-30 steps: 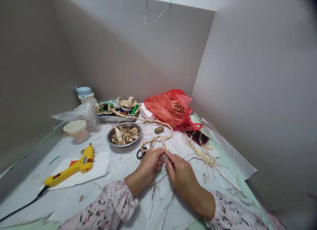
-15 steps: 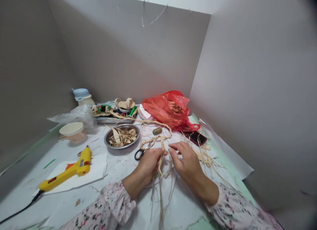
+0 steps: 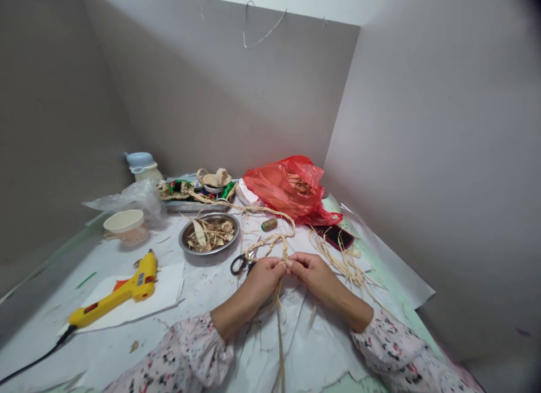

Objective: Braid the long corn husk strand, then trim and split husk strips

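Note:
My left hand [image 3: 262,278] and my right hand [image 3: 311,272] meet fingertip to fingertip over the table, both pinched on the near end of a pale straw braid [image 3: 270,242]. The braid loops away from my fingers toward the back of the table. Loose straw strands [image 3: 279,331] hang down from the pinch and trail toward me between my floral sleeves. Black-handled scissors [image 3: 239,263] lie just left of my left hand.
A metal bowl of straw scraps [image 3: 209,234] sits behind the scissors. A yellow glue gun [image 3: 116,294] rests on white paper at left, with a cup [image 3: 124,224] beyond. A red plastic bag [image 3: 291,189], a dark phone [image 3: 337,236], more straw [image 3: 346,263] and a cluttered tray [image 3: 198,190] stand at the back.
My right hand, spread open over the strands half a second ago, has closed and come back to the left hand at the braid's end. The loose strands have shifted.

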The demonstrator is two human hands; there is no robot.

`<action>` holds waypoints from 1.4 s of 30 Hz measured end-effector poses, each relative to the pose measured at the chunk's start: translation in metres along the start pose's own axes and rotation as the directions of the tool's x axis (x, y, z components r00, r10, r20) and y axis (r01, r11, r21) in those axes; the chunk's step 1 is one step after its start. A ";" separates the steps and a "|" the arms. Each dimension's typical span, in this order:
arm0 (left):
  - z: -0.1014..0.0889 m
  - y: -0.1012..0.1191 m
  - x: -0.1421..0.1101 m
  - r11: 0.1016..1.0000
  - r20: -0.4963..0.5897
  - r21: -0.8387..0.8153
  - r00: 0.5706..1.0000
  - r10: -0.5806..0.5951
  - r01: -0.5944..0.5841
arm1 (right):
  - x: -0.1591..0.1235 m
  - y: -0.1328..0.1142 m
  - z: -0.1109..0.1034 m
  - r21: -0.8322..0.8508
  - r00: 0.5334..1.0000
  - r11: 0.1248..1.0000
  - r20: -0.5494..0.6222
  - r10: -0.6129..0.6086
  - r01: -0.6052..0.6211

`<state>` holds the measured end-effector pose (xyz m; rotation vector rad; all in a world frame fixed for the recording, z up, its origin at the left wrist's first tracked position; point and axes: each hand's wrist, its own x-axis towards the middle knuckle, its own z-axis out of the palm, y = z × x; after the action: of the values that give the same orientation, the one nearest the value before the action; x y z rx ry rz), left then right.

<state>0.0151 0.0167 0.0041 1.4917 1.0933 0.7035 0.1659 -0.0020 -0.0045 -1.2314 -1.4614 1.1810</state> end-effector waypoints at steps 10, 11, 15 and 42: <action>-0.003 0.006 -0.013 0.701 -0.068 0.696 0.958 0.279 -0.154 | -0.007 -0.003 0.004 -0.324 0.975 0.946 -0.210 -0.067 -0.004; -0.003 0.008 -0.015 0.654 -0.084 0.744 0.951 0.297 -0.138 | -0.008 -0.004 0.004 -0.327 0.974 0.945 -0.218 -0.062 -0.013; 0.001 0.016 -0.022 0.525 -0.093 0.843 0.930 0.356 -0.116 | -0.008 -0.004 0.006 -0.277 0.972 0.960 -0.234 -0.034 -0.033; 0.023 0.018 -0.037 0.404 0.202 0.860 0.935 0.292 -0.312 | -0.005 -0.001 0.015 0.402 0.960 0.904 -0.167 0.226 -0.143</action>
<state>0.0251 -0.0262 0.0211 2.6730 1.2544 0.3093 0.1514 -0.0089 -0.0059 -1.1909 -0.9127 1.3455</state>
